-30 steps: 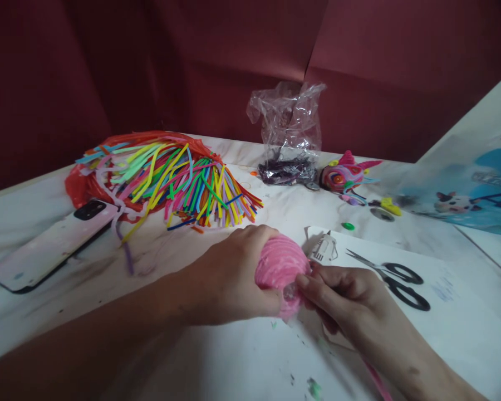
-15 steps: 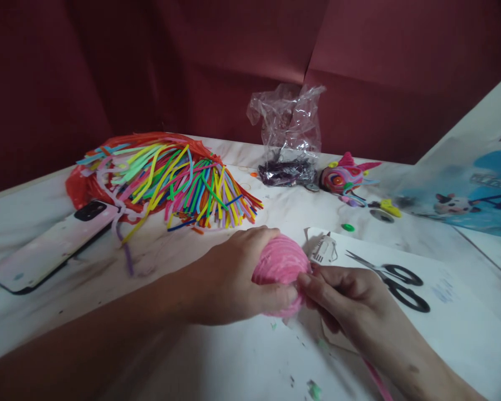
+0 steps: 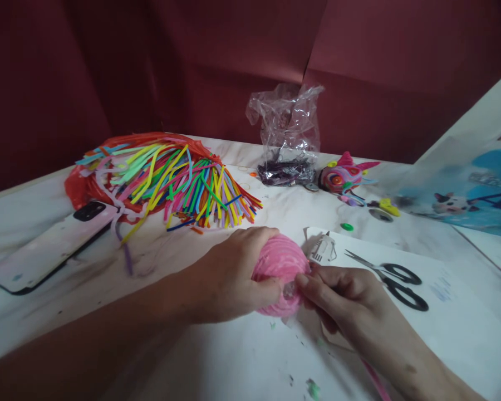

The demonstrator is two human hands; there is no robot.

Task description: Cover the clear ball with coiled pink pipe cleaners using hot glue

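Note:
A round ball [image 3: 280,259] covered in rows of fuzzy pink strand is near the middle of the view. My left hand [image 3: 237,273] wraps round its left side, thumb lying across the front. A small greyish, shiny patch shows on the ball beside that thumb. At the ball's right edge, my right hand [image 3: 342,295] pinches a pink pipe cleaner [image 3: 376,379], whose loose end trails out below the wrist. The pinched part is mostly hidden by my fingers.
Colourful pipe cleaners [image 3: 200,184] spill from a red bag, with a phone [image 3: 54,245] in front. A clear plastic bag [image 3: 290,139] and a pink figure [image 3: 342,175] stand behind. Scissors [image 3: 390,278] and a small white nozzle-shaped piece [image 3: 323,248] lie on white sheets at right.
My left thumb has drawn back to the left, uncovering the greyish patch on the ball. My right hand stays pinched at the ball's edge.

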